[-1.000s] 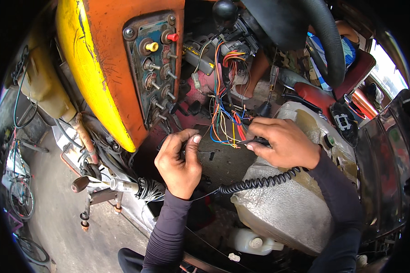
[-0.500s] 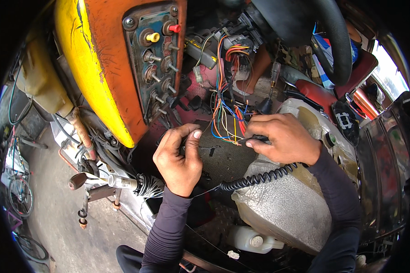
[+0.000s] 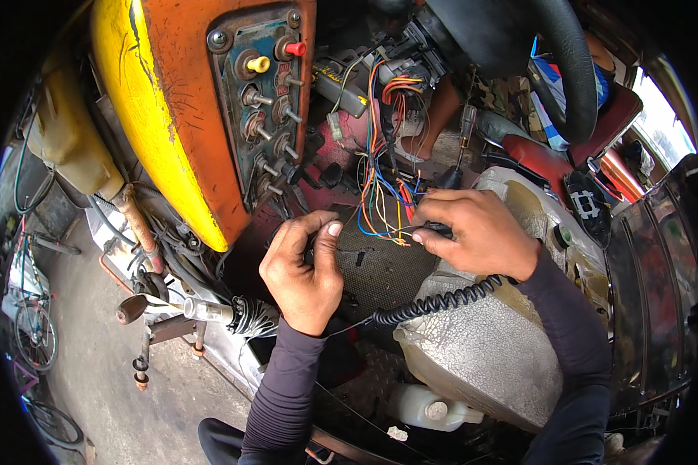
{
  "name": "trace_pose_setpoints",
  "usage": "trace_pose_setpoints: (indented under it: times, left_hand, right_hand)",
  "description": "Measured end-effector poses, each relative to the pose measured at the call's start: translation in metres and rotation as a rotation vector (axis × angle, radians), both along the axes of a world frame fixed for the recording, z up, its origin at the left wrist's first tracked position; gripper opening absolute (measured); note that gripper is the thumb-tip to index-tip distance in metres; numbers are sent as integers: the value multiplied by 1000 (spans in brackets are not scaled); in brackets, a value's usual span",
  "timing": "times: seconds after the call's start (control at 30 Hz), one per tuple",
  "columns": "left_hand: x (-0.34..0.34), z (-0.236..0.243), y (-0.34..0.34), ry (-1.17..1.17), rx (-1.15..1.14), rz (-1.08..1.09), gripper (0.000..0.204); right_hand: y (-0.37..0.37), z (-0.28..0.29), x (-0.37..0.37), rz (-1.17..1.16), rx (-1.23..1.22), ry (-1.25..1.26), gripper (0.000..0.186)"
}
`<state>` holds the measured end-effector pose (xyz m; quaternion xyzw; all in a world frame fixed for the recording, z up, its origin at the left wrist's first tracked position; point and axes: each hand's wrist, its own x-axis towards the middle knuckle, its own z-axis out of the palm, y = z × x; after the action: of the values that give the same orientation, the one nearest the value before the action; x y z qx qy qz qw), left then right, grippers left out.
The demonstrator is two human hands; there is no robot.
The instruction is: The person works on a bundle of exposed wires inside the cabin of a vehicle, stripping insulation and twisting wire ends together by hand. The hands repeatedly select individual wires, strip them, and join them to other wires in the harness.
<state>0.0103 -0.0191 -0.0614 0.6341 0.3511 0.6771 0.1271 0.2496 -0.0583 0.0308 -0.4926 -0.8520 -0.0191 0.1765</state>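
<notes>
My right hand (image 3: pixel 481 229) is closed on a black test probe (image 3: pixel 440 229) whose thin metal tip points left, at the bare ends of the loose coloured wires (image 3: pixel 388 205). A black coiled cord (image 3: pixel 442 301) hangs below that hand and runs left beneath my left wrist. Thumb and forefinger of my left hand (image 3: pixel 304 267) are pinched together, left of the wire ends. Something dark shows behind that thumb, too hidden to name. The wires come down in a bundle from below the steering wheel (image 3: pixel 574 85).
An orange and yellow panel (image 3: pixel 178 116) with toggle switches (image 3: pixel 265 101) stands at the upper left. A silvery cracked cover (image 3: pixel 481 341) bulges below my right arm. A screwdriver (image 3: pixel 467 128) stands beyond my right hand. A whitish jug (image 3: pixel 434 407) lies low down. Another person's leg (image 3: pixel 434 116) shows behind the wires.
My right hand has shifted slightly left and up with the probe, its tip now among the wire ends. My left hand has hardly moved.
</notes>
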Motion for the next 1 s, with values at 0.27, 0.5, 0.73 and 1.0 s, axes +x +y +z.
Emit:
trace_pose_setpoints:
  times: [0.27,0.5,0.73,1.0]
  left_hand:
    - [0,-1,1,2,3,4,8]
    - [-2,0,0,-1,-4,3,7]
    - [-3,-2,0,18,-11,42,5]
    - [3,-5,2,-78,-40,-28,6]
  right_hand:
    - [3,-6,4,14,74,19,18]
    - [-13,16,0,-45,88,99,19]
    - [-21,71,-30,61,597,280,44]
    - [-16,90,-43,5,545,215,37]
